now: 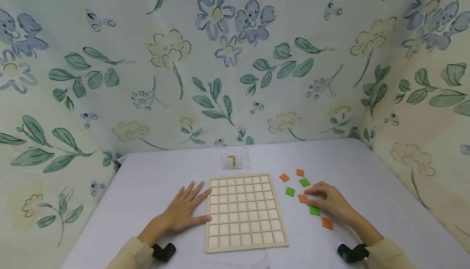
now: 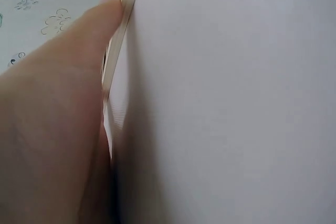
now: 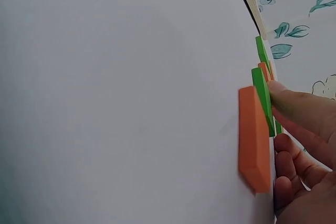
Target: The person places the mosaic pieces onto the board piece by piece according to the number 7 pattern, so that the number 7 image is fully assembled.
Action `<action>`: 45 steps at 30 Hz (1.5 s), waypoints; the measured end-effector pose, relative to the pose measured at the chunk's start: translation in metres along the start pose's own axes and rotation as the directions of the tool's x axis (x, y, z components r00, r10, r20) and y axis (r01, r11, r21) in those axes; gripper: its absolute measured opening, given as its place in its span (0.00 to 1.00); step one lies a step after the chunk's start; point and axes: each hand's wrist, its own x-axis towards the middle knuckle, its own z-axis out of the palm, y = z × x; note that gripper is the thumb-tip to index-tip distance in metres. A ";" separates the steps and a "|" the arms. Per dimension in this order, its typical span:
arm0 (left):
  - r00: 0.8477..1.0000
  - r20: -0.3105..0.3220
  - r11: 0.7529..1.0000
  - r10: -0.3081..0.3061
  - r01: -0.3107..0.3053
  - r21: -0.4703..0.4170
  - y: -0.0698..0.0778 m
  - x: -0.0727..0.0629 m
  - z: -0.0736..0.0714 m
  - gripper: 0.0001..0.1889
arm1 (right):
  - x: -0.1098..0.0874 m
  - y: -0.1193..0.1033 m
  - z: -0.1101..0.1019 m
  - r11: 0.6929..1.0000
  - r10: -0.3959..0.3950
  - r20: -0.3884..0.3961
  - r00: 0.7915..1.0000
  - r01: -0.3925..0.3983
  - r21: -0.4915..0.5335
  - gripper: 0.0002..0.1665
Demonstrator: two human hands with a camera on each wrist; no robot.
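Note:
A wooden grid board (image 1: 247, 212) lies on the table. My left hand (image 1: 183, 210) is spread flat at its left side, the thumb and one fingertip touching the frame; the left wrist view shows the thumb (image 2: 89, 30) against the board's edge (image 2: 118, 51). To the right of the board, my right hand (image 1: 330, 201) pinches an orange tile (image 1: 302, 198) at its right side between thumb and index finger. A green tile (image 1: 314, 210) lies just below the thumb. In the right wrist view, that green tile (image 3: 263, 98) and an orange tile (image 3: 253, 140) partly hide the pinched one.
Around the right hand lie more loose tiles: green ones (image 1: 290, 191) (image 1: 304, 182) and orange ones (image 1: 284, 177) (image 1: 300, 172) (image 1: 327, 223). A small card (image 1: 231, 161) with a coloured grid pattern sits behind the board. Floral cloth (image 1: 235, 69) hangs behind the white table (image 1: 165, 175).

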 end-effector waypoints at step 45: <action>1.000 0.012 0.999 -0.028 0.027 0.026 -0.004 0.001 -0.001 0.47 | 0.029 -0.074 0.011 0.946 -0.324 -0.114 0.939 0.321 -0.042 0.12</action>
